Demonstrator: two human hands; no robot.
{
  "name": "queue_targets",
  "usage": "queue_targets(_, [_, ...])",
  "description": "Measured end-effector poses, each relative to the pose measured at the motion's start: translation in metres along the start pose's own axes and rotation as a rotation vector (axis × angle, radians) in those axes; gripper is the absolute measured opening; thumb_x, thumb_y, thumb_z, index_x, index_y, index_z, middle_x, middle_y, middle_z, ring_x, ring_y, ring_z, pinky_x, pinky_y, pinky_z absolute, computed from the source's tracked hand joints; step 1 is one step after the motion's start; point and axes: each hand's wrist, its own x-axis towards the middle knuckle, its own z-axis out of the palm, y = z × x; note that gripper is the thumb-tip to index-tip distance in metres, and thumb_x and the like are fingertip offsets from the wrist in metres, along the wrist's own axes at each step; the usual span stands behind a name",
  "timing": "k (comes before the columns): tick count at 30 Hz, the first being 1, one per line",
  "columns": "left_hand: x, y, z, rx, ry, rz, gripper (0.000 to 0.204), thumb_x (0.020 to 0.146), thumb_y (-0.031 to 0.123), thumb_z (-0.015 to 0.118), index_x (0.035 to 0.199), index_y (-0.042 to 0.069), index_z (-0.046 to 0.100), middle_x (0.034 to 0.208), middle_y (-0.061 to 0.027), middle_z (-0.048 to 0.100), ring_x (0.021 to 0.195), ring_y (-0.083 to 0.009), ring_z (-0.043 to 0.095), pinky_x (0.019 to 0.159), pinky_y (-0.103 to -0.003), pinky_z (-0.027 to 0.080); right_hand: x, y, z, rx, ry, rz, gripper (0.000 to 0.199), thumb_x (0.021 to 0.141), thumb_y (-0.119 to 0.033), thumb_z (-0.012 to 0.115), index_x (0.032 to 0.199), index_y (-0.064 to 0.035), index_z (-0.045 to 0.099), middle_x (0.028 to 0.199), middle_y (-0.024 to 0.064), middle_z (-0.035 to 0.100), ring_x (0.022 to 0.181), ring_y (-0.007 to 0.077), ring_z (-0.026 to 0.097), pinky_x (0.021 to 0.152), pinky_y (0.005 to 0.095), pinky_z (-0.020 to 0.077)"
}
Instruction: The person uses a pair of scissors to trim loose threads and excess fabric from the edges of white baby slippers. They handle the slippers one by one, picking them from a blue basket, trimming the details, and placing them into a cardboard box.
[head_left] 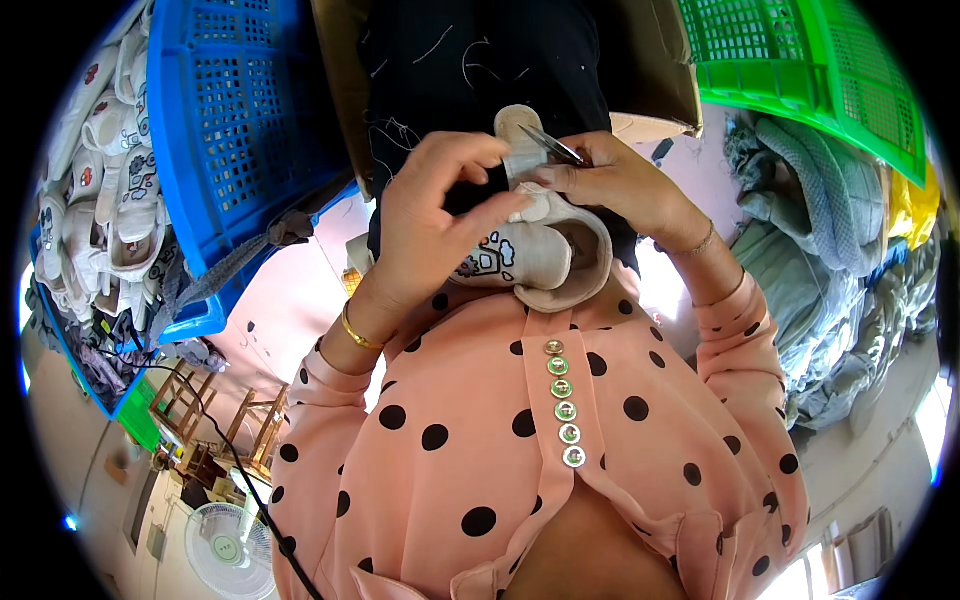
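Observation:
A small beige cloth shoe (585, 285) with a printed vehicle picture lies over my lap, its rounded opening toward my body. My left hand (420, 205) is curved beside it, thumb and forefinger apart, the thumb tip against a pale tab (535, 203) on the shoe. The other fingers of that hand are partly hidden. In my right hand (625, 185) is a small pair of metal scissors (550, 145), blades pointing away and to the left. My right thumb rests close to the tab. Beyond the blades shows a beige rounded piece (517, 124), partly covered.
Loose threads lie on my dark trousers (470, 60). At left stands a blue plastic basket (225, 130), with many similar shoes (120, 180) beyond it. A cardboard box (655, 70) and green basket (760, 50) are at right, above piled grey cloth (820, 290).

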Motion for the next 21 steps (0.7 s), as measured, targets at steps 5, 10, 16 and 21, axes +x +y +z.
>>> queue_targets(5, [0.003,-0.009,0.001,0.260,-0.055,0.264,0.013,0.076,0.009,0.078,0.086,0.008,0.071,0.087,-0.0049,0.066,0.080,-0.0222,0.062,0.069,-0.032,0.051,0.005,0.001,-0.002,0.088,-0.062,0.054,0.026,0.093,-0.026,0.066,0.096,-0.0006,0.067,0.068,-0.0070,0.050,0.060,0.0009,0.039,0.052,0.0191,0.0311])
queue_targets(10, [0.012,-0.020,-0.022,0.207,0.142,-0.099,0.016,0.095,0.015,0.063,0.087,0.001,0.067,0.084,-0.0063,0.067,0.077,-0.0163,0.062,0.072,-0.027,0.049,-0.001,-0.003,-0.002,0.154,-0.052,0.093,0.026,0.094,-0.027,0.065,0.092,-0.0009,0.066,0.064,-0.0087,0.044,0.056,0.0001,0.032,0.049,0.0187,0.0247])
queue_targets(16, [0.003,-0.006,-0.021,-0.605,-0.353,-0.635,0.022,0.093,0.017,0.068,0.102,-0.004,0.068,0.090,-0.0090,0.071,0.082,-0.0108,0.067,0.074,-0.020,0.053,-0.001,-0.009,0.007,-0.002,-0.001,0.022,0.028,0.096,-0.028,0.063,0.094,-0.0005,0.066,0.065,-0.0062,0.049,0.057,0.0021,0.038,0.051,0.0212,0.0333])
queue_targets(21, [0.013,-0.005,-0.015,-0.535,-0.401,-0.677,0.025,0.088,0.020,0.074,0.097,-0.003,0.071,0.084,-0.0071,0.071,0.078,-0.0096,0.067,0.071,-0.021,0.053,-0.006,0.008,0.004,-0.484,0.248,-0.339,0.031,0.095,-0.034,0.063,0.092,-0.0033,0.063,0.067,0.0037,0.059,0.055,0.0137,0.052,0.054,0.0259,0.0433])
